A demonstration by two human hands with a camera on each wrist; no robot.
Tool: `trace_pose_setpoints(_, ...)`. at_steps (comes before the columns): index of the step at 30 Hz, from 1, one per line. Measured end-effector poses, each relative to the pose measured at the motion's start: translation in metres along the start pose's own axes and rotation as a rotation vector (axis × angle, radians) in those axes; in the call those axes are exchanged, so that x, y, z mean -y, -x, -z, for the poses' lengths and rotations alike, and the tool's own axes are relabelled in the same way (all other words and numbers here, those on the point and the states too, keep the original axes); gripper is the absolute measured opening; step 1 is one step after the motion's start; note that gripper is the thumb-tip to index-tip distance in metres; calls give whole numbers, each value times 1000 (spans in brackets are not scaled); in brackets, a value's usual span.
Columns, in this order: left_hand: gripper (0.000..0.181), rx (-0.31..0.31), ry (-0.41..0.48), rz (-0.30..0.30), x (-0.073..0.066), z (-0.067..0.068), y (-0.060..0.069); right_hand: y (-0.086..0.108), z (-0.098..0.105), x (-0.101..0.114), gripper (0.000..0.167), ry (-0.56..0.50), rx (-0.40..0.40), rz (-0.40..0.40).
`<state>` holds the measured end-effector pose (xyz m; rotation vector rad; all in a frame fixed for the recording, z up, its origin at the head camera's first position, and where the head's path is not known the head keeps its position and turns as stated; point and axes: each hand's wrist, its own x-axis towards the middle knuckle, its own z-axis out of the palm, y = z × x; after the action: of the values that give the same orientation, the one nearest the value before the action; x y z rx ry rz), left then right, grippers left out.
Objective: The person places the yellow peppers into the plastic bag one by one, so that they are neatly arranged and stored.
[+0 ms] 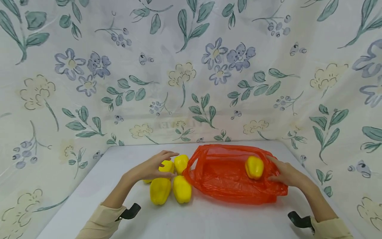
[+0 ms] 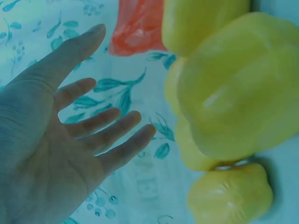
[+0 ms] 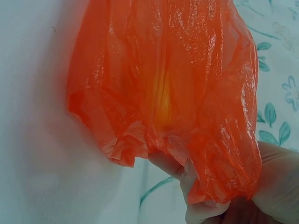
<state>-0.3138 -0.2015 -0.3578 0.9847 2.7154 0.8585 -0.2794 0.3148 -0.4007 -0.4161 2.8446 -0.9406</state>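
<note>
My left hand (image 1: 151,168) is spread with the thumb apart from the fingers, holding nothing, beside a cluster of several yellow bell peppers (image 1: 160,191). In the left wrist view, its palm (image 2: 60,158) faces the camera, and a large bell pepper (image 2: 238,88) is to its right. A red plastic bag (image 1: 226,182) lies on its side, handles to the left. At its right end, my right hand (image 1: 287,174) grips the gathered plastic. One yellow bell pepper (image 1: 254,167) shows uncovered in the head view; through the plastic (image 3: 201,107) in the right wrist view, yellow glows.
The white table (image 1: 125,205) carries the bag and the peppers. A floral cloth (image 1: 185,93) hangs behind its back edge and along both sides. Black wrist mounts (image 1: 130,211) stick out from the beige sleeves (image 1: 102,220).
</note>
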Motion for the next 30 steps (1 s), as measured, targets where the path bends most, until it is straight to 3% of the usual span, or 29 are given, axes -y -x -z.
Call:
trace_pose_setpoints(7, 72, -9, 18, 71, 14, -3, 23, -1, 2, 1, 89, -24, 13, -18)
trace_pose_setpoints(19, 74, 11, 41, 114, 39, -11, 49, -1, -1, -2, 88, -41, 28, -18)
trace_pose_setpoints(25, 77, 56, 70, 124, 46, -13, 56, -1, -2, -1, 90, -46, 28, -30)
trace_pose_setpoints(30, 80, 105, 64, 149, 44, -12, 55, -1, -2, -1, 91, -53, 24, -32)
